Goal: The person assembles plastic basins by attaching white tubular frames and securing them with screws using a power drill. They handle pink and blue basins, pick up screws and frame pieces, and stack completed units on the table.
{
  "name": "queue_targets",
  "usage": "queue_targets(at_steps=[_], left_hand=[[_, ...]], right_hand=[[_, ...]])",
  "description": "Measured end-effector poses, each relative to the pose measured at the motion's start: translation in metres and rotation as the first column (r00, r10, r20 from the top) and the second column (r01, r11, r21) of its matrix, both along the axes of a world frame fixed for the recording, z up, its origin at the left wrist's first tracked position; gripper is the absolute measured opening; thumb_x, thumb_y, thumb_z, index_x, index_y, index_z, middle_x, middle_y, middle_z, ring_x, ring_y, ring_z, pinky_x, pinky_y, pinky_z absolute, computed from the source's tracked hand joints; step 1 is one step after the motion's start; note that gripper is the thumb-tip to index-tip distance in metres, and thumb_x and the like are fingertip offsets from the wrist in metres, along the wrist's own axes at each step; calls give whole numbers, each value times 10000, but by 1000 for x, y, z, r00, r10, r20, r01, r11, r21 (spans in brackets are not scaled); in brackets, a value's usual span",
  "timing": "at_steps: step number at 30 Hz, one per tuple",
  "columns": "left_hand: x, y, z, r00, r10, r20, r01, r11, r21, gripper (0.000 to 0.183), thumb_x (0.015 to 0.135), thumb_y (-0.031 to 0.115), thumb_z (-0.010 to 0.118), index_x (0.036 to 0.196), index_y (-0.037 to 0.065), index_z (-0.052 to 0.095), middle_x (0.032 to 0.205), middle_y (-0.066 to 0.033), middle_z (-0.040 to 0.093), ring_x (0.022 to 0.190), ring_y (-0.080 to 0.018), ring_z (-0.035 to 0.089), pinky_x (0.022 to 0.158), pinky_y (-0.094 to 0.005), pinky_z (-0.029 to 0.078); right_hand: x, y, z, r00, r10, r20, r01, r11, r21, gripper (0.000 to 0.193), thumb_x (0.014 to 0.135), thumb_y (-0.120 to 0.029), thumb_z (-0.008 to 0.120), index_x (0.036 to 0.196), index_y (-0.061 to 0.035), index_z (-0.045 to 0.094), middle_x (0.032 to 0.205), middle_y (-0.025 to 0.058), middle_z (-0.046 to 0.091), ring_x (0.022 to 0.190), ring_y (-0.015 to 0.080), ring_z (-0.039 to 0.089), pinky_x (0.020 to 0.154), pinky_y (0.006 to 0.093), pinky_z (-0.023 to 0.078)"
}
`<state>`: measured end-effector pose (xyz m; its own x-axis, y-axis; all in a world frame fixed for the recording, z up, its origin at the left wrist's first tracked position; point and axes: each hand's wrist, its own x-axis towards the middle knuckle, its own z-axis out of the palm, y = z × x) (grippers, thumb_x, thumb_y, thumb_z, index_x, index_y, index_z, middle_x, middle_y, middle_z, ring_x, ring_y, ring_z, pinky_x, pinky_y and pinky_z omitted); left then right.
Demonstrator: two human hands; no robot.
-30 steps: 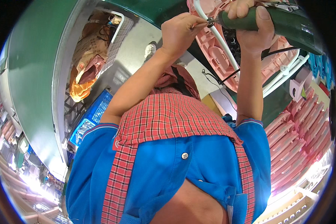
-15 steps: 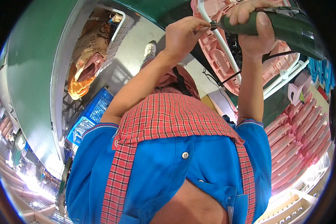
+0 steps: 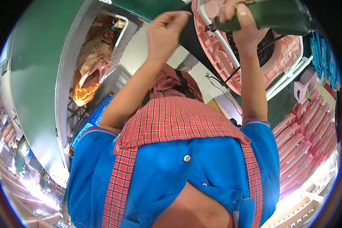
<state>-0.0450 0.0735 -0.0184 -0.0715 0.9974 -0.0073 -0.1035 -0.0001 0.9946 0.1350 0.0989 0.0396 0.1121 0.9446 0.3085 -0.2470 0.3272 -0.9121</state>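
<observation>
A dark green power screwdriver (image 3: 269,17) is gripped in my right hand (image 3: 245,28), its body lying sideways. The tool's narrow front end is at a white tube (image 3: 220,38), beside a small dark fitting (image 3: 209,28). The tube runs across a pink moulded plastic part (image 3: 207,41) with recesses. My left hand (image 3: 165,36) is raised left of the pink part and apart from it. Its fingers are curled together and slightly blurred; whether something small is between them is hidden.
Stacked pink parts (image 3: 304,140) stand at the right, with blue pieces (image 3: 325,57) beyond. A black cable (image 3: 233,76) runs near my right forearm. At the left are a green tabletop (image 3: 34,87), a white basket (image 3: 123,38), a brown-orange sack (image 3: 89,79) and a blue crate (image 3: 95,114).
My left hand has drawn back to the left from the screwdriver's tip and the tube. My right hand has shifted slightly up and left with the screwdriver, which has turned a little.
</observation>
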Motion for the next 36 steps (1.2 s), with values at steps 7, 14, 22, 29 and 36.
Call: queue_targets(at_steps=[7,14,22,29,36], left_hand=[[-71,169,11,936,-48,349,75,995,-64,656,1094,527,440,1450,-20,506,899,-30,583,819,-126,568,712,-272,493],[-40,225,36,981,-183,60,182,983,25,954,1044,715,267,1627,-35,175,1712,-204,150,1597,-261,132,1286,-387,50],[70,187,76,839,-388,-382,475,864,167,568,995,349,693,1413,-18,578,1299,-144,675,1231,-224,607,1081,-351,444],[126,180,49,334,-458,-824,541,809,-230,719,847,493,771,1334,-6,599,1165,-270,716,1105,-392,700,972,-474,533],[-1,180,172,458,88,-885,351,896,271,619,853,230,735,1431,67,585,1305,-250,672,1202,-360,669,1001,-429,521]], right_hand=[[2,-6,3,992,-55,115,59,998,-26,250,972,-217,579,1061,17,570,797,99,575,716,222,572,685,373,503],[80,-121,68,847,-303,-438,308,949,-62,260,982,-296,593,970,-50,508,767,19,428,698,150,429,677,327,389],[370,-381,-24,383,-555,738,883,-16,-469,391,833,-236,803,1047,28,611,775,111,652,602,255,651,586,380,538],[335,-247,-46,128,-281,951,970,238,-60,526,890,-416,740,1214,-7,669,1110,298,698,1055,419,696,906,486,526],[168,-131,-24,513,-601,613,858,358,-367,505,845,-248,732,1248,-50,500,1040,192,688,931,341,703,870,467,548]])
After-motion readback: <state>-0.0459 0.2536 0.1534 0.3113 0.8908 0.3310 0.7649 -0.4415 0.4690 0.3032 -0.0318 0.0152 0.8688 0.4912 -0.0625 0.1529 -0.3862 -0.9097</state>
